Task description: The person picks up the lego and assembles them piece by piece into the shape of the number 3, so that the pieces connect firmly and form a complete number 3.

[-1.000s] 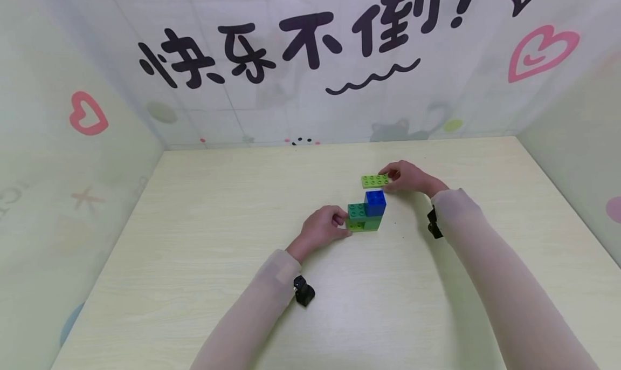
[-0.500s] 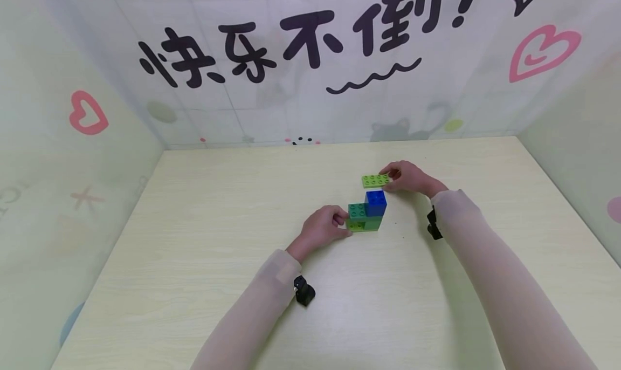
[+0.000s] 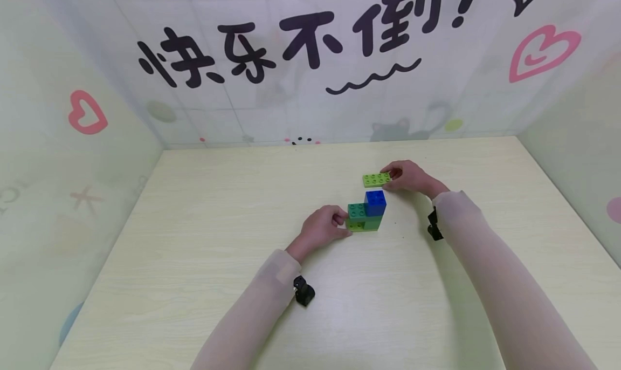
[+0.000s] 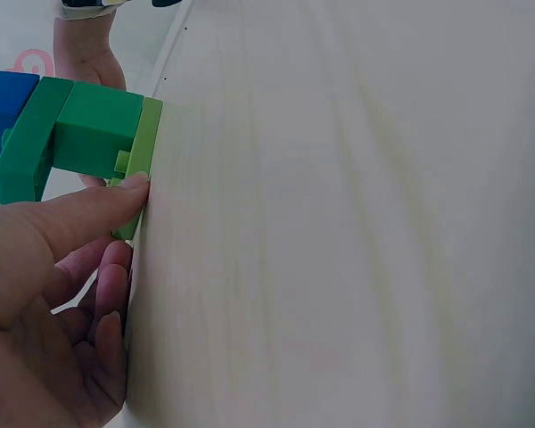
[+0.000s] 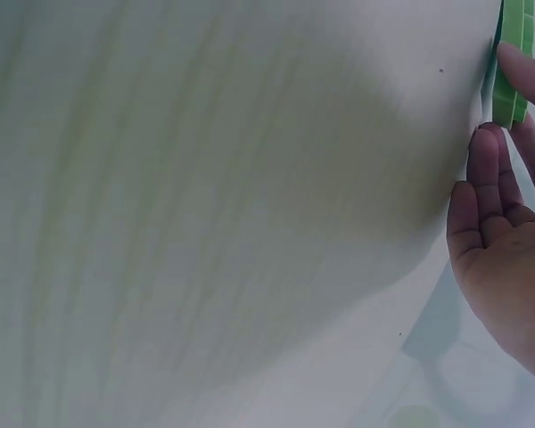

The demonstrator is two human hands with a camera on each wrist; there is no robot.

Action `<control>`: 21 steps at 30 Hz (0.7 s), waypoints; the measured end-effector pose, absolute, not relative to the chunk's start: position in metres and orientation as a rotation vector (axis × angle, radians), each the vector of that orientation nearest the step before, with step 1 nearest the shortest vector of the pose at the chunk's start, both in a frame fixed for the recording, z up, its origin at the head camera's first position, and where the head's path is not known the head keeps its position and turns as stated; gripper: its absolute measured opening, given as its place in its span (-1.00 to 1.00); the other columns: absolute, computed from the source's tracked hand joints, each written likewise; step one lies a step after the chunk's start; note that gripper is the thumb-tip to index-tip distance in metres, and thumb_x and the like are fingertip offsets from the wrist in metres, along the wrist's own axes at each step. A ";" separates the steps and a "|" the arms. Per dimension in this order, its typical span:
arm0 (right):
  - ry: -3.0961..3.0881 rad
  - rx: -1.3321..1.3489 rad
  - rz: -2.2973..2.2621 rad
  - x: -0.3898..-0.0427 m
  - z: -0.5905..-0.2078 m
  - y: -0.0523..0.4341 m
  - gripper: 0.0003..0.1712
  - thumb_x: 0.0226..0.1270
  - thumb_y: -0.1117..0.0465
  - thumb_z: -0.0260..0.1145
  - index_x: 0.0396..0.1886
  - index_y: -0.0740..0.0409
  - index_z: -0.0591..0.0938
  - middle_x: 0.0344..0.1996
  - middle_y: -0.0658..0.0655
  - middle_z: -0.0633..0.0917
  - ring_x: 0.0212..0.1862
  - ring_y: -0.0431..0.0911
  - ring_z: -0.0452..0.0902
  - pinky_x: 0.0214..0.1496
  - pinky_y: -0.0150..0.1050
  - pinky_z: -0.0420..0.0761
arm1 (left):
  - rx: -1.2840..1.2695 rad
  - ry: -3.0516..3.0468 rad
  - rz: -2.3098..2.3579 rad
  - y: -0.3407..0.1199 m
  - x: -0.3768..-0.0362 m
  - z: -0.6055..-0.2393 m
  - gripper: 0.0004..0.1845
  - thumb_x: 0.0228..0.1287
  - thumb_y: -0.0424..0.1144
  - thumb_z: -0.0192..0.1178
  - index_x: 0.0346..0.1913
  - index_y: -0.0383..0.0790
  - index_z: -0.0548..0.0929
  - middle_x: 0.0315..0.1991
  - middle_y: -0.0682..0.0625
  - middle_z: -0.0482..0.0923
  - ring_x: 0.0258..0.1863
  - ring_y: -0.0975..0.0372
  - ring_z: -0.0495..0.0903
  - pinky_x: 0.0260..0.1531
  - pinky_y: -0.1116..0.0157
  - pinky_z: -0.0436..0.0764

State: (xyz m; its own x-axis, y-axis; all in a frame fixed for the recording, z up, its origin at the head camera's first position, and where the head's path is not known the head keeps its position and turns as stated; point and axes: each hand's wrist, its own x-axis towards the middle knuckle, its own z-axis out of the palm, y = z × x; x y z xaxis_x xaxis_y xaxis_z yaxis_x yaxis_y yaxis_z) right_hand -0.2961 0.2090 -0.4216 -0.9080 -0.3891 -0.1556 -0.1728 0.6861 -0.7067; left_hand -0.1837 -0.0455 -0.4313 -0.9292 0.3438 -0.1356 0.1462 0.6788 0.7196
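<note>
In the head view, a small stack of building blocks stands on the table. A blue block (image 3: 375, 203) tops its right side, over a dark green block (image 3: 356, 211). Below those are a green block (image 3: 372, 223) and a flat lime block (image 4: 150, 129) as the base. My left hand (image 3: 322, 228) pinches the base's left end between thumb and fingers. Behind the stack, my right hand (image 3: 409, 176) pinches the right end of a second flat lime block (image 3: 372, 180), studs up. In the right wrist view that block (image 5: 513, 62) shows only partly.
The pale wooden table (image 3: 218, 213) runs around both hands. A printed cloth wall (image 3: 271, 111) closes off the back, with side walls left and right. Each sleeve carries a small black wrist camera (image 3: 304, 292).
The flat lime block in my right hand has shifted very slightly to the right. My left hand and the stack keep their places.
</note>
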 end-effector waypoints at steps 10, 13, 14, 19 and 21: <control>2.608 -0.445 -1.052 -0.294 -0.419 0.210 -0.50 0.09 0.27 0.38 0.05 0.34 0.53 -0.24 0.23 0.50 -0.21 0.03 0.31 -0.16 -0.19 0.34 | 0.383 2.625 1.109 -0.046 -0.183 -0.431 -0.65 -0.02 -0.23 0.40 -0.11 -0.21 0.63 -0.36 0.09 0.50 -0.36 0.27 0.42 -0.34 0.37 0.38; 2.602 -0.449 -1.057 -0.294 -0.418 0.210 -0.50 0.08 0.28 0.38 0.05 0.35 0.53 -0.24 0.23 0.50 -0.22 0.02 0.32 -0.18 -0.20 0.35 | 0.382 2.624 1.105 -0.046 -0.183 -0.432 -0.65 -0.02 -0.23 0.39 -0.11 -0.20 0.63 -0.36 0.09 0.50 -0.37 0.27 0.42 -0.34 0.37 0.38; 2.600 -0.451 -1.059 -0.293 -0.418 0.211 -0.50 0.08 0.28 0.38 0.05 0.35 0.53 -0.24 0.23 0.50 -0.22 0.02 0.32 -0.18 -0.20 0.35 | 0.382 2.626 1.103 -0.046 -0.183 -0.432 -0.65 -0.02 -0.23 0.39 -0.11 -0.20 0.64 -0.36 0.09 0.50 -0.37 0.27 0.42 -0.35 0.37 0.38; 2.597 -0.453 -1.060 -0.292 -0.417 0.212 -0.49 0.09 0.27 0.38 0.06 0.34 0.52 -0.22 0.23 0.51 -0.20 0.02 0.33 -0.16 -0.20 0.36 | 0.392 2.633 1.095 -0.046 -0.184 -0.433 -0.66 -0.02 -0.23 0.40 -0.12 -0.19 0.64 -0.37 0.10 0.50 -0.37 0.28 0.42 -0.36 0.38 0.38; 2.597 -0.452 -1.066 -0.292 -0.416 0.212 -0.50 0.09 0.28 0.38 0.06 0.34 0.52 -0.21 0.23 0.51 -0.19 0.02 0.33 -0.15 -0.20 0.37 | 0.394 2.635 1.093 -0.046 -0.184 -0.433 -0.66 -0.02 -0.22 0.40 -0.12 -0.19 0.64 -0.37 0.10 0.50 -0.37 0.28 0.42 -0.36 0.38 0.38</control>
State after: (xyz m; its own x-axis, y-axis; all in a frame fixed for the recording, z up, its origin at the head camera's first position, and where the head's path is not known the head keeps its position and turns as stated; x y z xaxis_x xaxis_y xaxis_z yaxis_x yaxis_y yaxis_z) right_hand -0.2918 0.2120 -0.4160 -0.9063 -0.3943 -0.1521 -0.1738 0.6758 -0.7163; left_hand -0.1839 -0.0455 -0.4329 -0.9291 0.3443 -0.1347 0.1478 0.6800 0.7182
